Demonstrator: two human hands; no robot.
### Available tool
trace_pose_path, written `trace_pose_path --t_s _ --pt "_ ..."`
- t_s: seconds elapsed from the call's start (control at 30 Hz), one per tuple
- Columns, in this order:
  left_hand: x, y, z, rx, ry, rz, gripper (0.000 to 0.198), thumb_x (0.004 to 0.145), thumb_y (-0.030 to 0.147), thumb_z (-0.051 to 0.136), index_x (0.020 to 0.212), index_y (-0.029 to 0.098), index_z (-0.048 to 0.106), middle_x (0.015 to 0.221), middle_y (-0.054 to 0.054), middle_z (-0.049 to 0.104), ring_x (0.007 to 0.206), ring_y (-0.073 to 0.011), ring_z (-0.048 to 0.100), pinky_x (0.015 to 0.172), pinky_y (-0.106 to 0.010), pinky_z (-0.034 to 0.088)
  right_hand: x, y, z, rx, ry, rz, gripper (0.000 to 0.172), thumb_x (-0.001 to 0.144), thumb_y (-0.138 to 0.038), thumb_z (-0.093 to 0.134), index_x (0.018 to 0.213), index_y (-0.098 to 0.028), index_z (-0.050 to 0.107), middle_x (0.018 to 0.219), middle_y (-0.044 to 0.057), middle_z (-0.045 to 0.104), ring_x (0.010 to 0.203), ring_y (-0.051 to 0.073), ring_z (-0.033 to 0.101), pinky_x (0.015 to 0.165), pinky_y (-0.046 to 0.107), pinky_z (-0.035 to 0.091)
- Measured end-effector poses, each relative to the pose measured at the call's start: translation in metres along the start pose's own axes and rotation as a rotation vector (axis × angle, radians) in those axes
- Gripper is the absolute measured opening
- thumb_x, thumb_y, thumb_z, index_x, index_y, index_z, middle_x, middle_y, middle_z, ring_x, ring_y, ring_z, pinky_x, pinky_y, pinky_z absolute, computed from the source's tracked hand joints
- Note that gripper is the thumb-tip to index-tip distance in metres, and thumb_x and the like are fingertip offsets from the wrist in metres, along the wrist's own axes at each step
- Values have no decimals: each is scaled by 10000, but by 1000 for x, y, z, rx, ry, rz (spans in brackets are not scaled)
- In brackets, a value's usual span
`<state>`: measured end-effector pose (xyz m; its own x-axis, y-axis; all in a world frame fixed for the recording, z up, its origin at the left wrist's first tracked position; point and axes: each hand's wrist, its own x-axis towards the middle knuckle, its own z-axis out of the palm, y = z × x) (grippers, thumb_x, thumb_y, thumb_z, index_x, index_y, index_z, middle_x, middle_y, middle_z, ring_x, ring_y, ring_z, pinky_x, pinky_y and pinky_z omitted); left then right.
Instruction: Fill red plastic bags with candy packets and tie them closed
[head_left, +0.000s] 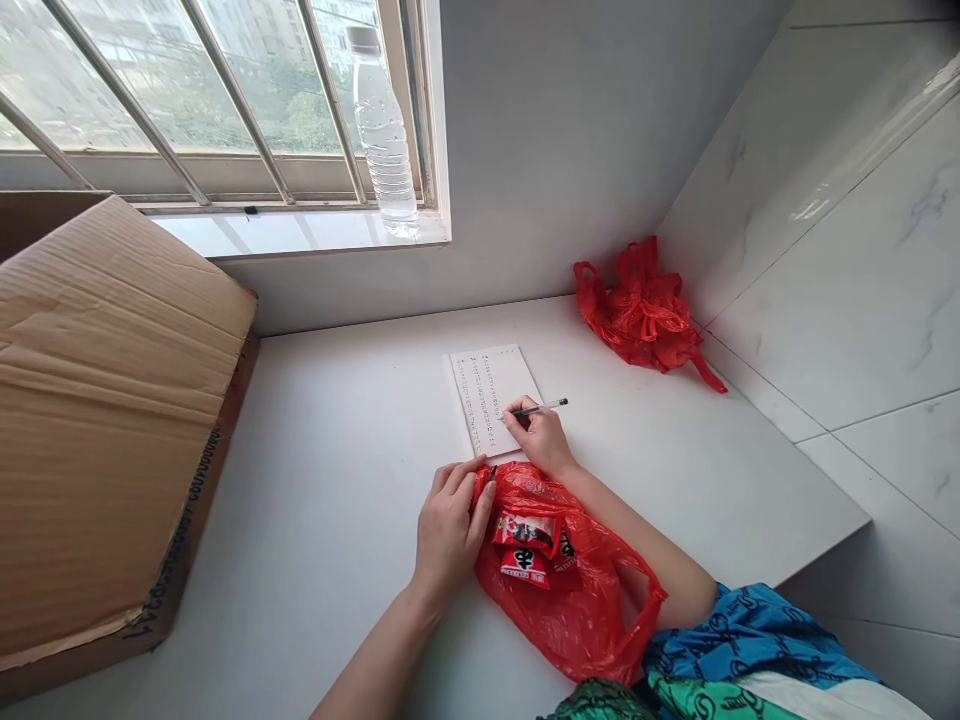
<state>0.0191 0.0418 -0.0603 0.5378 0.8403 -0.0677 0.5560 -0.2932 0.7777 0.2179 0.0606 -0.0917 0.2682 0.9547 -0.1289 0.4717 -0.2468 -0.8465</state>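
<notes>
My right hand [540,437] is closed around a pen [551,404], its tip on a white notepad [517,375] with columns of small dark handwriting. My left hand [450,515] lies at the pad's lower edge, thumb and forefinger closed on the rim of a red plastic bag [547,630]. A small black thing [493,472] shows between those fingers, too small to name. Several red snack packets [525,565] with white and black print sit in the bag's open mouth. The bag rests on the white table [337,480], partly under my right forearm.
A large cardboard box [112,400] stands at the left. Another red plastic bag [641,310] lies crumpled at the back right by the tiled wall [862,250]. A clear water bottle [386,140] stands on the sill of the barred window. The table's right edge ends near my right elbow.
</notes>
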Motion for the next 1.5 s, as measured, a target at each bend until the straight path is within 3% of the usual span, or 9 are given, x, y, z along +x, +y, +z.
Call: trace_pose_path --t_s 0.37,0.5,0.6,0.67,0.73,0.9,1.1,1.27,1.5 --pt "0 -1 -1 -42 -1 -26 192 1007 325 459 990 230 625 1218 -33 648 1147 -232 532 917 -407 509 3 5 1 130 3 45 252 896 -453 544 844 -214 607 700 3 649 595 151 581 611 273 466" --pt "1 0 -3 -122 19 -56 170 994 335 489 976 225 618 1195 -41 651 1140 -228 539 930 -398 493 -1 -5 -21 259 -10 74 290 902 -488 542 913 -203 594 744 -2 637 560 122 569 563 258 497" --pt "1 1 -4 -165 34 -74 154 993 325 496 1000 227 614 1163 -36 658 1114 -217 547 931 -384 483 -14 -26 -47 392 -170 38 276 870 -454 633 951 -192 654 802 12 653 614 119 588 604 261 514" --pt "1 2 -4 -184 38 -79 149 995 320 494 989 230 613 1137 -30 664 1086 -210 554 913 -371 482 -24 -40 -59 456 -311 12 298 920 -447 582 965 -176 698 815 34 673 642 125 606 639 272 516" --pt "0 2 -3 -198 43 -72 145 993 315 497 971 232 613 1126 -26 666 1071 -207 557 904 -363 479 -31 -48 -62 472 -363 5 388 977 -459 481 930 -160 724 758 40 674 608 122 595 620 271 500" --pt "0 2 -3 -206 48 -50 116 978 310 538 985 245 634 1126 -9 667 1069 -197 556 907 -350 474 -35 -51 -49 450 -387 7 438 1003 -442 416 874 -155 721 682 26 655 556 114 567 579 255 459" --pt "0 2 -3 -231 69 11 124 960 306 577 1040 256 656 1089 -17 669 1030 -189 566 893 -339 480 -36 -53 -43 324 -445 35 263 994 -393 453 973 -198 629 629 -52 544 550 105 522 592 238 405" --pt "-1 2 -4 -213 153 98 113 922 272 634 829 212 615 836 -9 640 845 -173 548 757 -303 479 -39 -53 -36 424 -494 16 365 1024 -424 337 1122 -215 620 713 -45 480 593 107 440 630 249 382" --pt "-1 -3 -7 -231 189 194 47 908 233 645 867 219 627 841 -18 658 861 -181 566 770 -316 492 -44 -59 -31 452 -615 -72 384 1032 -373 305 1186 -206 614 754 -23 491 671 131 424 683 270 385"
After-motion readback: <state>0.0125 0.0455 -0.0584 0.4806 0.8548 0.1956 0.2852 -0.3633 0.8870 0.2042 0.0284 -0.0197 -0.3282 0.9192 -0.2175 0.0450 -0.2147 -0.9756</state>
